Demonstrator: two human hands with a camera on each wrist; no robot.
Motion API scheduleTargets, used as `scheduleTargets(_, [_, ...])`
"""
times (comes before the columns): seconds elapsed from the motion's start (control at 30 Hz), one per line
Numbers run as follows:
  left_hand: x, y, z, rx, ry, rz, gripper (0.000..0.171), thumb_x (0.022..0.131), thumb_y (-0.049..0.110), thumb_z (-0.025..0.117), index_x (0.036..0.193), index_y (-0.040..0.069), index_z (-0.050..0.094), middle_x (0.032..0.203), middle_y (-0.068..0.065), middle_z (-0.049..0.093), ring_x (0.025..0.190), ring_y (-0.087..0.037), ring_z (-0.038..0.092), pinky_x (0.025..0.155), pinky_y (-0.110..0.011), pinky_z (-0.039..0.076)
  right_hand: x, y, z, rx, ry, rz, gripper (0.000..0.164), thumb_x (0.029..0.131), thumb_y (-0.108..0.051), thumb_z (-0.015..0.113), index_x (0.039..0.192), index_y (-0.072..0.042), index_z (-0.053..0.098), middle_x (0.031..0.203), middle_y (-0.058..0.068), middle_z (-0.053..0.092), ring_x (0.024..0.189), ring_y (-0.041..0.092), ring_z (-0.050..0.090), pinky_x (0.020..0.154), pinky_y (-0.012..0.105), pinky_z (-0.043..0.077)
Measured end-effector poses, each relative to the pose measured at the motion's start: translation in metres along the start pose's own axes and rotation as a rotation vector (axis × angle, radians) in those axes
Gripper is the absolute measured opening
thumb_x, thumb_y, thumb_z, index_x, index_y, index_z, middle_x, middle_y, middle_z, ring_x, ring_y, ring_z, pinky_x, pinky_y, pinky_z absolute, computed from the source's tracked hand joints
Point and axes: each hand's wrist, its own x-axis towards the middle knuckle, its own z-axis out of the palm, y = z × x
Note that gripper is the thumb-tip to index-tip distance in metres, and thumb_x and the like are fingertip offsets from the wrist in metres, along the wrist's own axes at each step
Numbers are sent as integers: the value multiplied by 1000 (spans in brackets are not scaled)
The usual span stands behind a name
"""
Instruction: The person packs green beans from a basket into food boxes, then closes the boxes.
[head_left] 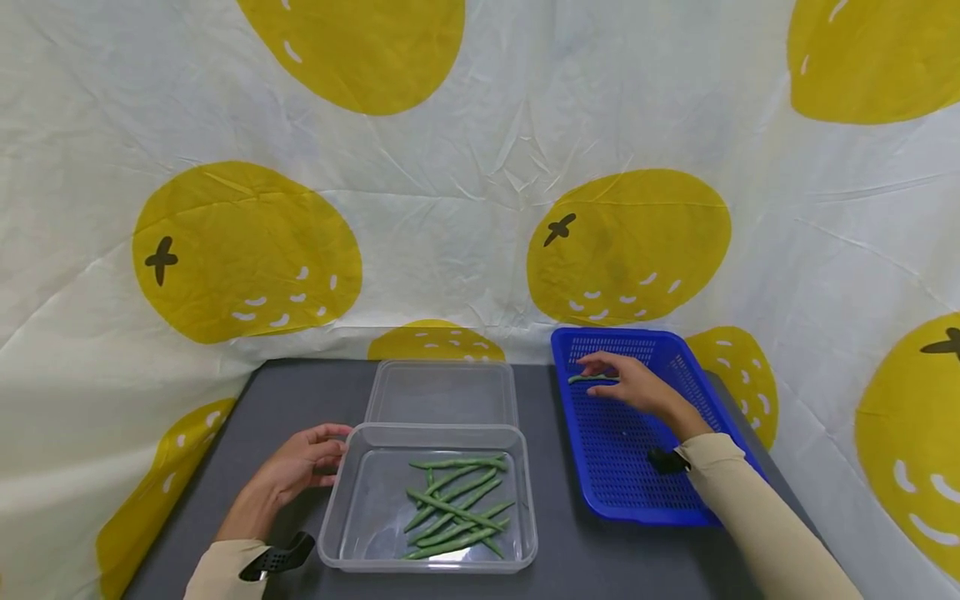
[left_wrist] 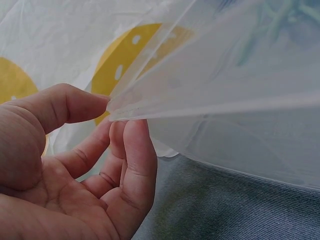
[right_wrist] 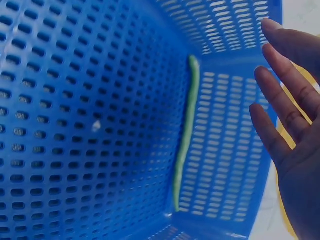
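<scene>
A clear plastic container [head_left: 342,500] stands on the table with several green beans [head_left: 457,510] lying crisscrossed in it. My left hand [head_left: 303,462] is at its left side; up close in the left wrist view, thumb and fingertips pinch the container's rim [left_wrist: 210,109]. Over the far end of a blue perforated basket [head_left: 577,467] is my right hand [head_left: 626,383], fingers spread and holding nothing. One green bean [right_wrist: 186,135] lies in the basket, where floor meets wall, apart from the fingers in the right wrist view.
A clear flat lid [head_left: 442,392] lies behind the container on the dark grey table [head_left: 300,392]. Behind and at the sides hangs a white cloth [head_left: 442,250] printed with yellow fruit. The basket's raised walls surround the single bean.
</scene>
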Motion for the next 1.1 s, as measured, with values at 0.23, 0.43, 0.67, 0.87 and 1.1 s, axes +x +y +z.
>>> scheduleTargets(0.23, [0, 1, 0, -7, 1, 2, 48, 98, 17, 63, 139, -4, 48, 101, -5, 70, 91, -21, 67, 76, -40, 55, 7, 18, 1, 13, 5, 20, 47, 92, -12, 74, 137, -6, 59, 122, 21, 66, 118, 41, 60, 105, 62, 40])
scheduleTargets(0.43, [-1, 0, 1, 7, 11, 1, 48, 98, 18, 64, 139, -3, 49, 103, -7, 70, 91, -22, 66, 75, -40, 54, 5, 27, 4, 46, 3, 53, 49, 93, -7, 73, 138, 2, 56, 123, 25, 65, 118, 45, 59, 102, 64, 41])
scheduleTargets(0.67, [0, 0, 3, 14, 7, 7, 48, 99, 19, 63, 139, -3, 49, 106, -9, 70, 91, -22, 67, 75, -41, 55, 4, 41, 3, 66, -7, 72, 50, 93, -5, 71, 140, 4, 54, 128, 26, 63, 120, 46, 58, 101, 64, 41])
scheduleTargets(0.87, [2, -3, 1, 6, 2, 7, 48, 99, 18, 63, 140, -3, 48, 105, -8, 70, 90, -21, 67, 75, -40, 55, 6, 53, 1, 51, -9, 78, 51, 94, -5, 71, 140, 6, 53, 135, 27, 60, 125, 47, 55, 105, 64, 38])
scheduleTargets(1.1, [1, -5, 1, 0, 7, 3, 49, 99, 20, 64, 140, -2, 49, 105, -7, 70, 91, -21, 67, 75, -40, 55, 7, 59, 4, 34, -33, 80, 54, 93, -6, 71, 141, 8, 50, 141, 29, 54, 133, 49, 48, 109, 65, 33])
